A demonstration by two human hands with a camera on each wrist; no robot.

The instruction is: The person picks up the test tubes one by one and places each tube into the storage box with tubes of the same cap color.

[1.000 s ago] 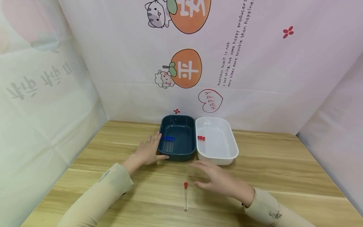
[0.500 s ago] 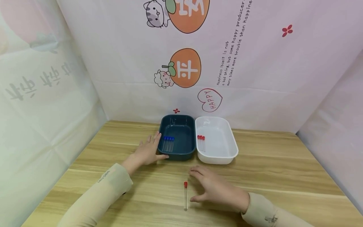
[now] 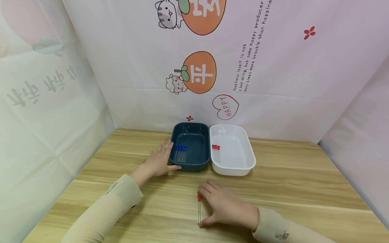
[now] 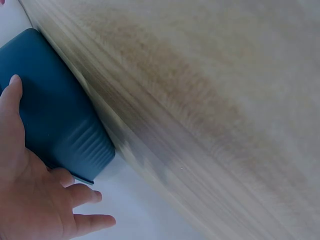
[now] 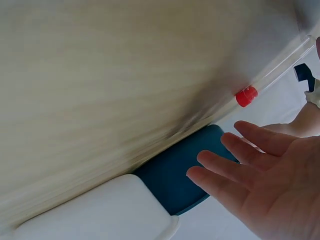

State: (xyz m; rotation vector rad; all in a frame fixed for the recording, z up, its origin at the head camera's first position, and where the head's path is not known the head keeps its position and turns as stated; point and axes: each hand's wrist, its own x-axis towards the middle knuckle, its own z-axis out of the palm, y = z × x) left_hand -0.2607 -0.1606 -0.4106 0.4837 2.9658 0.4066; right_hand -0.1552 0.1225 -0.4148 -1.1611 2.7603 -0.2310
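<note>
A clear test tube with a red cap lies on the wooden table, its cap pointing toward the boxes. My right hand is spread beside it, the thumb by the tube's near end and the fingers by the cap. In the right wrist view the fingers stand apart from the red cap. My left hand touches the left side of a dark blue box, fingers loosely extended. Several blue-capped tubes lie in that box. Three red-capped tubes lie in the white box.
The two boxes stand side by side at the back of the table. Close behind them hangs a white printed cloth. More pale cloth encloses the left side, and another sheet hangs at the right.
My right hand has moved toward me and slightly left, down from the white box to beside the loose tube. The left hand stays at the blue box.
</note>
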